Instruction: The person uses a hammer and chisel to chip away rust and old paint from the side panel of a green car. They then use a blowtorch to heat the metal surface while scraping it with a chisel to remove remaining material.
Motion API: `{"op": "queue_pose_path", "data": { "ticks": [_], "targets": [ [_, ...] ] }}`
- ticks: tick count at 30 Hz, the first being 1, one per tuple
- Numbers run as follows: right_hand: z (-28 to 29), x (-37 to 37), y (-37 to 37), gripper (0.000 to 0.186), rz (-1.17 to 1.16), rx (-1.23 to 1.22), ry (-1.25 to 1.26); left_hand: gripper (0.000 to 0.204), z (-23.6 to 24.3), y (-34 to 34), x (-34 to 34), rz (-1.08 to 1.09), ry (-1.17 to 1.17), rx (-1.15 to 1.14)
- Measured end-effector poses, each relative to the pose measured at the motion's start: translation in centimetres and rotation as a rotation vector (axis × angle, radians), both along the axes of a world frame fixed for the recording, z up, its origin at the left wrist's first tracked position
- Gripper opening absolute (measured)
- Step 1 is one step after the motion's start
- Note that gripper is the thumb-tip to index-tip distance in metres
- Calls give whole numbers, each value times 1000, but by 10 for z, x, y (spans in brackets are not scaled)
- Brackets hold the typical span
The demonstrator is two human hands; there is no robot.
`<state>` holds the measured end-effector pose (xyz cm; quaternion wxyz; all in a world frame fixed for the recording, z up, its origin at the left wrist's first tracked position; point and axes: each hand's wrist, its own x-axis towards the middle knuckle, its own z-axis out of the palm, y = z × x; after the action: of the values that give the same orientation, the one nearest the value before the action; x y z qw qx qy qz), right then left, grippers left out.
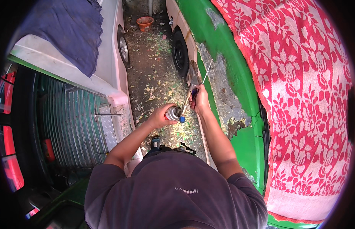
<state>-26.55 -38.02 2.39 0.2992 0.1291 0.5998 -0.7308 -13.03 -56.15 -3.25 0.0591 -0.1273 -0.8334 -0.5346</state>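
My left hand (pixel 162 116) is wrapped round a gas canister (pixel 172 113), held tilted in front of my waist. From its top runs a blowtorch head (pixel 186 101), a brass-coloured tube with a blue knob (pixel 182 119) at its lower end. My right hand (pixel 200 100) is closed beside the tube's far end. A thin pale rod (pixel 208 71) sticks up from that hand, and something dark purple shows between its fingers; whether this is the rod's handle I cannot tell. Just beyond lies the green car body (pixel 246 152), with a grey, stripped patch (pixel 227 86) along it.
A pink-white vehicle (pixel 112 49) with a dark blue cloth (pixel 70 30) and a ribbed metal floor (pixel 70 122) stands to the left. Paint flakes litter the ground (pixel 154 84) between the vehicles. An orange pot (pixel 145 23) sits far ahead. A red patterned cloth (pixel 299 95) covers the right side.
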Motion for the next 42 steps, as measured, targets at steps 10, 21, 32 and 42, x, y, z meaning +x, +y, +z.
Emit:
{"op": "queue_pose_path", "data": {
  "ticks": [10, 21, 32, 42],
  "targets": [
    [7, -5, -2, 51, 17, 7, 153, 79, -2, -7, -4, 20, 24, -20],
    [23, 2, -9, 25, -64, 9, 309, 80, -11, -15, -4, -63, -15, 108],
    [-14, 14, 17, 28, -78, -278, 54, 78, -2, -12, -7, 69, -11, -4],
    [21, 64, 32, 34, 59, 120, 203, 84, 12, -6, -26, 213, -58, -244]
  ]
}}
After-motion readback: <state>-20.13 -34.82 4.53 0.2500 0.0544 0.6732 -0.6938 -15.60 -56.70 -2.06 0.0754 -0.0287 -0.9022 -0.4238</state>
